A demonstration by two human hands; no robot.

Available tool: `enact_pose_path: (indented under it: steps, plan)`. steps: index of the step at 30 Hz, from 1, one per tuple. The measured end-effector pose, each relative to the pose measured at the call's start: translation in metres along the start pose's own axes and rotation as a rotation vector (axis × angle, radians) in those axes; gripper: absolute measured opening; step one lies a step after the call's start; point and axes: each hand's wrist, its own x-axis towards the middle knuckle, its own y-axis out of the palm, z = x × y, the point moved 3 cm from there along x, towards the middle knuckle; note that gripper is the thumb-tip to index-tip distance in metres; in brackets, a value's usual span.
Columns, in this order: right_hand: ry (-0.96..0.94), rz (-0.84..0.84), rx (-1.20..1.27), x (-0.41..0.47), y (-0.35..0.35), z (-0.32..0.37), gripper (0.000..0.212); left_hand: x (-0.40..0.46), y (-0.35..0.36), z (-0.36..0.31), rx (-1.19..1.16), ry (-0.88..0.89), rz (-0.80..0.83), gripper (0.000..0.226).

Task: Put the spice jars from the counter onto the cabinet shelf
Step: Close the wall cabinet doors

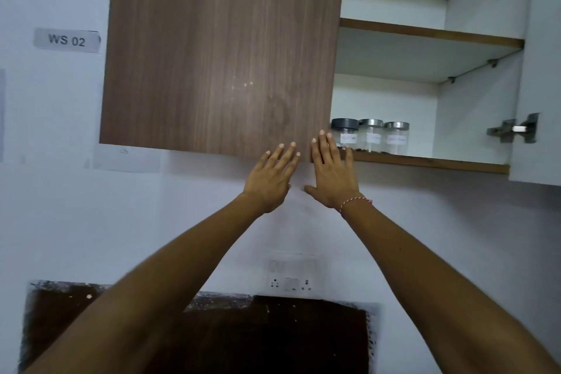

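Spice jars: three clear jars with paper labels, standing in a row at the front left of the lower cabinet shelf, close beside one another; the leftmost has a dark lid, the other two metal lids; label wording too blurred for us to read. Upper shelf: nothing visible on it from this angle. Left door: wood-grain, shut or nearly so. Right door: swung wide, hinges showing. Our left hand: grip spread, fingers straight, tips at the bottom edge of the left door, holding nothing. Our right hand: grip spread likewise, fingers over that door's corner and the shelf lip just left of the jars, holding nothing; thread band on the wrist. Counter: dark, below, no jars seen on the visible part. We judge placement finished or nearly so; the next move likely calls for closing the doors, or checking the counter for remaining jars.
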Motion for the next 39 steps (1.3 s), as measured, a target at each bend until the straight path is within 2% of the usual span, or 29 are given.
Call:
enact_pose_path:
  steps: [3, 6, 9, 12, 17, 26, 32, 39]
  plan:
    - [0.018, -0.11, -0.014, -0.022, -0.01, -0.013, 0.089, -0.005, -0.002, -0.02, -0.023, 0.026, -0.066, 0.069]
    - [0.033, -0.141, -0.082, -0.057, -0.019, -0.04, 0.083, -0.005, -0.008, -0.054, -0.046, 0.106, -0.136, 0.069]
    - [0.178, -0.19, -0.098, -0.099, -0.035, -0.08, 0.083, 0.006, -0.028, -0.099, -0.124, 0.17, -0.201, 0.07]
    - [0.303, -0.228, -0.151, -0.148, -0.059, -0.128, 0.083, 0.018, -0.06, -0.157, -0.196, 0.243, -0.254, 0.07]
    - [0.462, -0.193, -0.324, -0.23, -0.12, -0.222, 0.083, 0.026, -0.121, -0.262, -0.311, 0.383, -0.392, 0.07]
    - [0.659, -0.263, -0.483, -0.328, -0.23, -0.346, 0.08, 0.033, -0.256, -0.411, -0.42, 0.564, -0.605, 0.071]
    - [0.745, -0.238, -0.413, -0.355, -0.241, -0.398, 0.086, 0.052, -0.306, -0.469, -0.369, 0.629, -0.611, 0.069]
    - [0.647, -0.228, -0.265, -0.332, -0.219, -0.419, 0.087, 0.076, -0.314, -0.488, -0.203, 0.662, -0.561, 0.073]
